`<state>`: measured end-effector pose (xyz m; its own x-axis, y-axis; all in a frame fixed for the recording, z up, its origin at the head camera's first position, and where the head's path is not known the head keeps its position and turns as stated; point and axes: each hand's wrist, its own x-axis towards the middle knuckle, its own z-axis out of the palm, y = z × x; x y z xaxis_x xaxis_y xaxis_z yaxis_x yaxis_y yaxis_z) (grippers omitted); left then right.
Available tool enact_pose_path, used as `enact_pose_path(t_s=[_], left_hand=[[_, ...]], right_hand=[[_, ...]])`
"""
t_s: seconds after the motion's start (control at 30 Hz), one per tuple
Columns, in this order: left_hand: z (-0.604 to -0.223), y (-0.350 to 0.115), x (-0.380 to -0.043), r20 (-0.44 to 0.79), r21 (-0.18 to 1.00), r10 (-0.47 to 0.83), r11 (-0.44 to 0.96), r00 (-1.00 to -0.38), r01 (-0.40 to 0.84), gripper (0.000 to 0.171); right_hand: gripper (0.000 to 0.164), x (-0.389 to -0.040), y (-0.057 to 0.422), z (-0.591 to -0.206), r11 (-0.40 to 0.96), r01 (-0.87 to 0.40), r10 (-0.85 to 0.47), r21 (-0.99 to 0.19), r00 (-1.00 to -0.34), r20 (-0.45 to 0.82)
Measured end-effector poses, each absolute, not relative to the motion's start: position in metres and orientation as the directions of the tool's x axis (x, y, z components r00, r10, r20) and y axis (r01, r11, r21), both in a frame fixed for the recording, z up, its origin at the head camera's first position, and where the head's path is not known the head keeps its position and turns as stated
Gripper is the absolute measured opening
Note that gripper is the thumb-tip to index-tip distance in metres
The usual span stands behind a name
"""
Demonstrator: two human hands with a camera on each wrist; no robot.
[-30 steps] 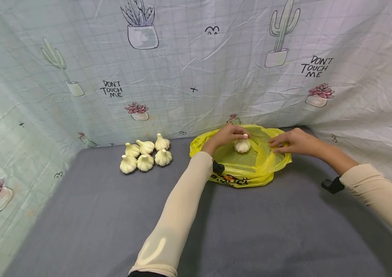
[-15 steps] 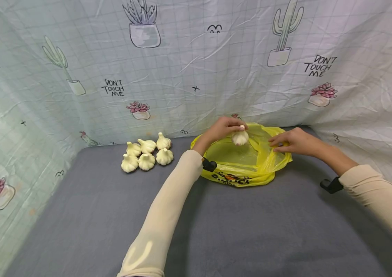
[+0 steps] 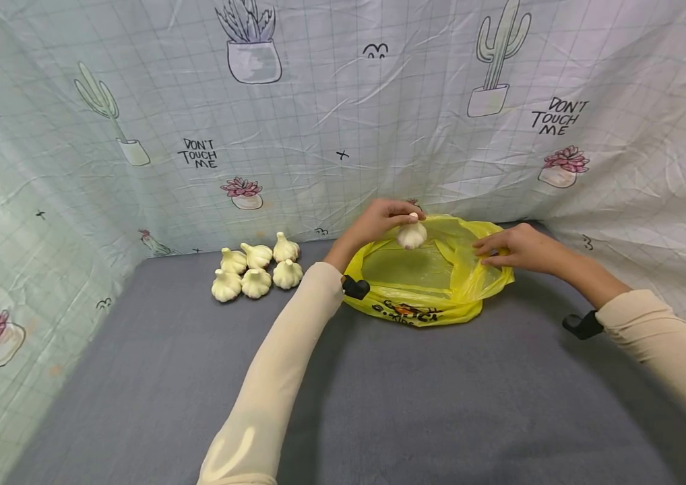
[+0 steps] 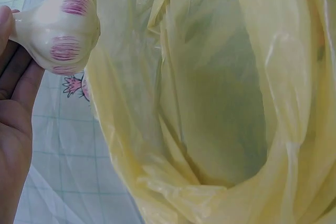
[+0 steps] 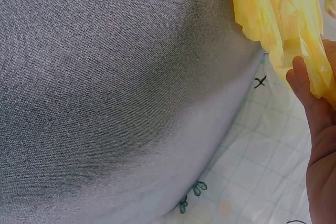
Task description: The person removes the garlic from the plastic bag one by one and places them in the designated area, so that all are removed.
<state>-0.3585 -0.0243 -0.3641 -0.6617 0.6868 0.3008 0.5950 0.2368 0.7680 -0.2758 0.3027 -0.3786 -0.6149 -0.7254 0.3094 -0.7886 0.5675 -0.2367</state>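
My left hand [image 3: 379, 219] pinches a garlic bulb [image 3: 412, 235] by its stem, above the far left rim of a yellow plastic bag [image 3: 410, 303]. In the left wrist view the bulb [image 4: 65, 30] shows purple streaks and hangs beside the bag's wide mouth. My right hand [image 3: 519, 247] grips the bag's right rim; the right wrist view has thumb and fingers [image 5: 299, 74] on the bunched yellow plastic [image 5: 283, 19]. Inside the bag's mouth only its pale lining shows in the head view.
Several garlic bulbs [image 3: 255, 283] stand in two rows on the grey cloth-covered table [image 3: 167, 377], left of the bag. A printed curtain [image 3: 319, 121] with cactus drawings hangs behind the table and along its sides.
My left hand has lifted the garlic bulb up out of the bag's mouth and moved it left toward the rim. My right hand has stayed nearly still at the bag's right rim.
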Motion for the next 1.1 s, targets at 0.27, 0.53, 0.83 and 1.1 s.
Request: enact_pose_path(t_s=[0.27, 0.53, 0.83, 1.1], left_hand=[[-0.358, -0.031, -0.355, 0.335, 0.74, 0.684, 0.234, -0.648, 0.63, 0.023], [-0.356, -0.039, -0.349, 0.339, 0.744, 0.68, 0.229, -0.65, 0.627, 0.023], [-0.336, -0.05, -0.323, 0.335, 0.752, 0.672, 0.232, -0.661, 0.617, 0.023], [-0.338, -0.063, -0.329, 0.361, 0.755, 0.646, 0.22, -0.672, 0.617, 0.025]], right_hand=[[0.022, -0.275, 0.304, -0.378, 0.568, -0.79, -0.724, -0.233, -0.613, 0.316], [0.022, -0.275, 0.304, -0.38, 0.562, -0.788, -0.722, -0.25, -0.615, 0.316], [0.022, -0.275, 0.304, -0.383, 0.568, -0.788, -0.721, -0.237, -0.616, 0.318], [0.023, -0.275, 0.305, -0.383, 0.562, -0.794, -0.721, -0.232, -0.608, 0.333]])
